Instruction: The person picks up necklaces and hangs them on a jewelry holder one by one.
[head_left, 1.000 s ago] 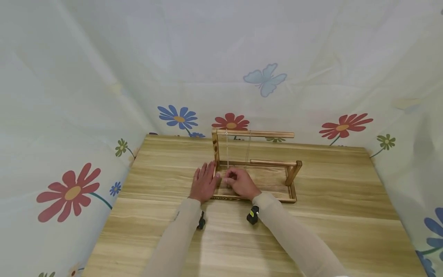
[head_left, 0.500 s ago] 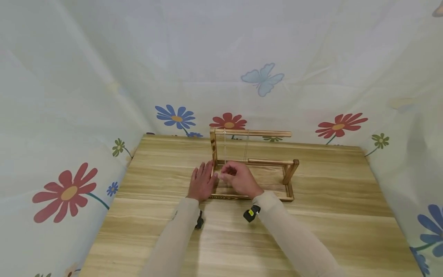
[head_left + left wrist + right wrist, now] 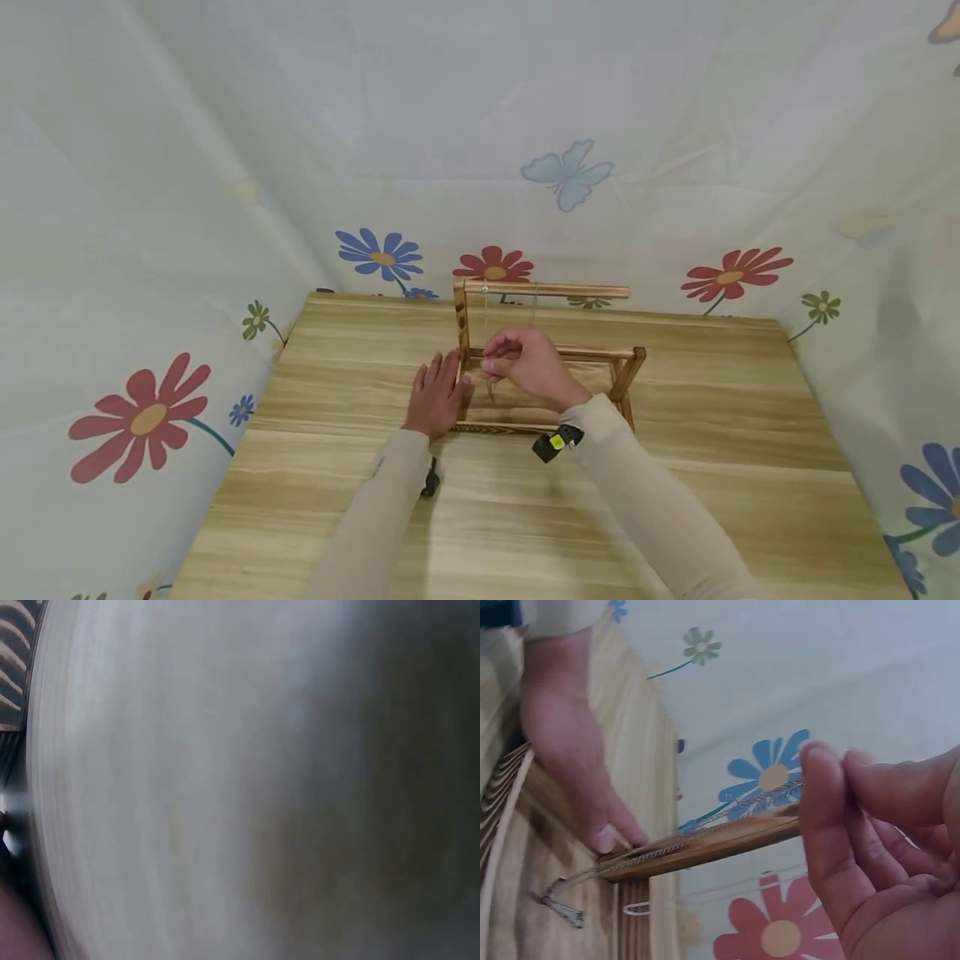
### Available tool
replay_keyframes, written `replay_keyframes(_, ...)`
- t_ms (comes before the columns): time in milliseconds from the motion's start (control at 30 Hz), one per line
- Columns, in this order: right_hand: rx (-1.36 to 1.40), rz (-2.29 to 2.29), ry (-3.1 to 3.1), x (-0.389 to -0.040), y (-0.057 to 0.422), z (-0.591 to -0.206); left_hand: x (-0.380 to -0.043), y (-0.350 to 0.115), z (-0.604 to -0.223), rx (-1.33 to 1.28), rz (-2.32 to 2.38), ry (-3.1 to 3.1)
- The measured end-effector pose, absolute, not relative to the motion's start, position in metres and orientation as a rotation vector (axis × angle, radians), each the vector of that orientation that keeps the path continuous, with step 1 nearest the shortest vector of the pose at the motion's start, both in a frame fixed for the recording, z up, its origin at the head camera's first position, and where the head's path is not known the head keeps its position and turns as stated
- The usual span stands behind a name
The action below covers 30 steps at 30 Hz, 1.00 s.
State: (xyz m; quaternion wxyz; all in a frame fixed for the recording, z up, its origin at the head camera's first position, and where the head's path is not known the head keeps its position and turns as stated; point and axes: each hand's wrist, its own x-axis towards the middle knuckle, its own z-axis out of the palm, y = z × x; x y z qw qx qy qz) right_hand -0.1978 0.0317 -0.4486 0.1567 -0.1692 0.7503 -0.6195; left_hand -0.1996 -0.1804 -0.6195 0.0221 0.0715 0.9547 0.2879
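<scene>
A brown wooden display stand has an upper bar from which thin chains hang. My right hand is over the stand's tray, thumb and forefinger pinching a thin silvery necklace. Its strands run from the fingertips to a small silvery pendant close over the wood. In the head view a short length dangles below the fingers. A second chain hangs from the bar just right of it. Flat against the stand's left end rests my left hand, fingers straight.
The stand sits on a wood-grain table. Behind and beside the table hangs a pale curtain printed with flowers and a butterfly. A lower wooden bar and its slanted post stand at the right end.
My right hand has risen and moved away from me, towards the bar, with part of the necklace now dangling below its fingers. The left hand has stayed at the stand's left end.
</scene>
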Motion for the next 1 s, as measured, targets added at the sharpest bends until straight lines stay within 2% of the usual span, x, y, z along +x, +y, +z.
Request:
replay_keyframes(200, -0.480, -1.767, 2.129, -0.200, 0.034, -0.441, -0.199, -0.182, -0.621, 0.222, 0.880, 2.957)
replay_keyframes(600, -0.690, -1.565, 2.334, -0.200, 0.038, -0.431, -0.198, -0.181, -0.623, 0.245, 0.940, 2.959)
replay_keyframes(1000, -0.770, -1.463, 2.456, -0.201, 0.041, -0.421, -0.198, -0.181, -0.623, 0.248, 0.959, 2.979)
